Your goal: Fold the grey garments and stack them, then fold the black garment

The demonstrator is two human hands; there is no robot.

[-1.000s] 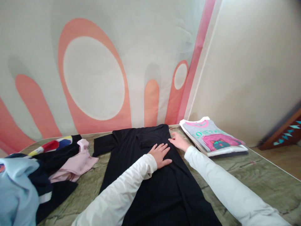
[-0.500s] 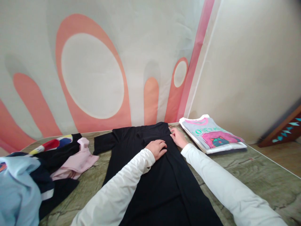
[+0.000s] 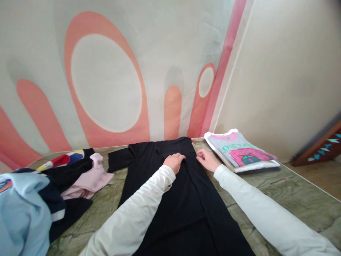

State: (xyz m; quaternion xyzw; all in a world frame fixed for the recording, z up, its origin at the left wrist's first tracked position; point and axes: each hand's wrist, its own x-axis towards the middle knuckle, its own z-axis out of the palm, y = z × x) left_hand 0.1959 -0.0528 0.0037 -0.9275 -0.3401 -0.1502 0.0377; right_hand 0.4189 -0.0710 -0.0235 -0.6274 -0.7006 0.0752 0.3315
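Observation:
A black T-shirt (image 3: pixel 162 206) lies spread across the table, one short sleeve stretched out to the left and its right side folded inward. My left hand (image 3: pixel 174 163) rests on the upper part of the shirt, its fingers curled down onto the folded cloth. At the shirt's right edge is my right hand (image 3: pixel 209 160), thumb and fingertips drawn together at the fabric. Part of the fold under my left hand is hidden by the fingers.
To the right stands a stack of folded shirts (image 3: pixel 249 156), a grey and pink printed one on top. Several loose garments, among them a light blue one (image 3: pixel 21 213) and a pink one (image 3: pixel 87 181), are heaped at left. A patterned wall (image 3: pixel 154 64) rises behind the wooden-look table (image 3: pixel 282 192).
My right hand has moved down along the shirt's right edge, toward me. The fingers of my left hand, which lay flatter, have curled in on the cloth.

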